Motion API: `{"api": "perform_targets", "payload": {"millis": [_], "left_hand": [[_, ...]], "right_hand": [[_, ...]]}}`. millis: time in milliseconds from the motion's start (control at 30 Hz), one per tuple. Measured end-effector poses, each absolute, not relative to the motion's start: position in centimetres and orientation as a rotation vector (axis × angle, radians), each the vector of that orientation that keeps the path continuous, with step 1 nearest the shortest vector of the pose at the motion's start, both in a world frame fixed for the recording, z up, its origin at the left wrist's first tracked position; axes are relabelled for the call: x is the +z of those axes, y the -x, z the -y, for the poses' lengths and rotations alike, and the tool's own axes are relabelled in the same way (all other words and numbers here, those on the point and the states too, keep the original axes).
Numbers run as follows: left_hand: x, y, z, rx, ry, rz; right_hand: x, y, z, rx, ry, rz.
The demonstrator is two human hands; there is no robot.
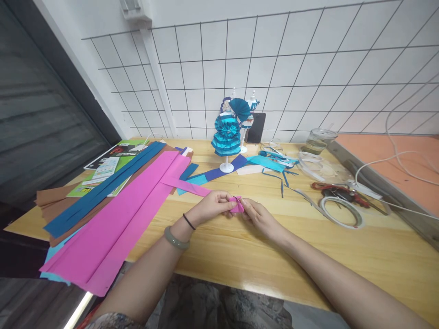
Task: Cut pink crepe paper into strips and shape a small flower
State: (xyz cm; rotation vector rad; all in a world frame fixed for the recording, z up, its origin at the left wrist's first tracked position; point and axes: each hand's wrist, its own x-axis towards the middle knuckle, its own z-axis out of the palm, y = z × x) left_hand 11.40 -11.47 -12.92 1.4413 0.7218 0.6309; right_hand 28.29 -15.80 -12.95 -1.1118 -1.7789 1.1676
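Both my hands meet at the middle of the wooden table [240, 256]. My left hand [211, 206] and my right hand [258, 214] pinch a small folded piece of pink paper [237, 205] between their fingertips. A pink paper strip [185, 186] trails from it to the left, toward the large pink paper sheet [123, 219]. My left wrist carries a grey-green bangle and a black band.
Blue [103, 189] and brown paper sheets and a green booklet [113, 162] lie at the left. A blue paper-dress doll on a stand [227, 137], a phone [256, 128], a glass cup [317, 140], blue scraps, tape rolls [341, 212], scissors [334, 189] and white cables sit behind and right.
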Motion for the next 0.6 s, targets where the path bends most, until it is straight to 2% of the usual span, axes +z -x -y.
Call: {"api": "perform_targets", "payload": {"millis": [600], "left_hand": [[-12.23, -11.58, 11.83, 0.598, -1.426, -0.736]], "right_hand": [[-13.27, -28.35, 15.75, 1.143, 1.113, 1.795]]}}
